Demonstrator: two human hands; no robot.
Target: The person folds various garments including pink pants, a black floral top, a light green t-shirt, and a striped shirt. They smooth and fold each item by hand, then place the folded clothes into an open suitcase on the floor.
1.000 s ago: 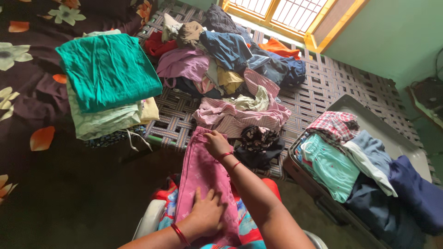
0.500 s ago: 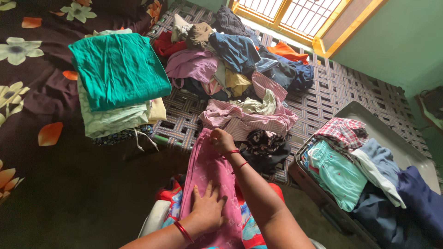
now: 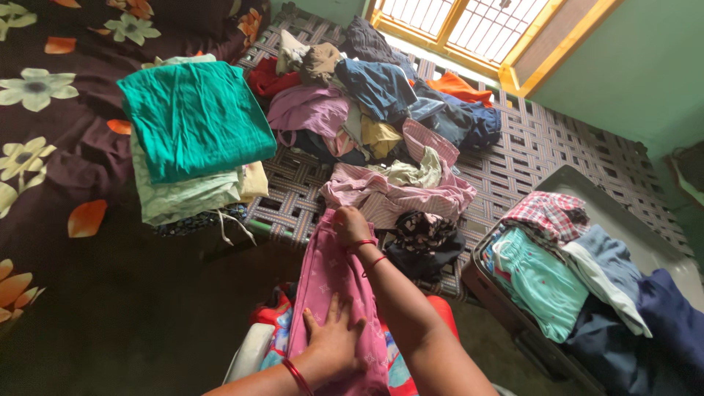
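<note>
Pink star-printed cloth [image 3: 334,282] — green folded garment [image 3: 194,117] — brown flowered bedsheet [image 3: 51,147].

Little is changed over the second. The right hand [image 3: 350,224], closed on the far end of the pink cloth [image 3: 334,293], has been carried slightly up the frame, from just below the striped shirt [image 3: 396,194] to nearly touching its lower edge, so the cloth is drawn out longer and straighter. The left hand [image 3: 334,341] has been kept flat on the near part of the cloth, its fingers spread a little wider. The view has been tilted slightly, so the piles sit a touch lower in the frame.
</note>
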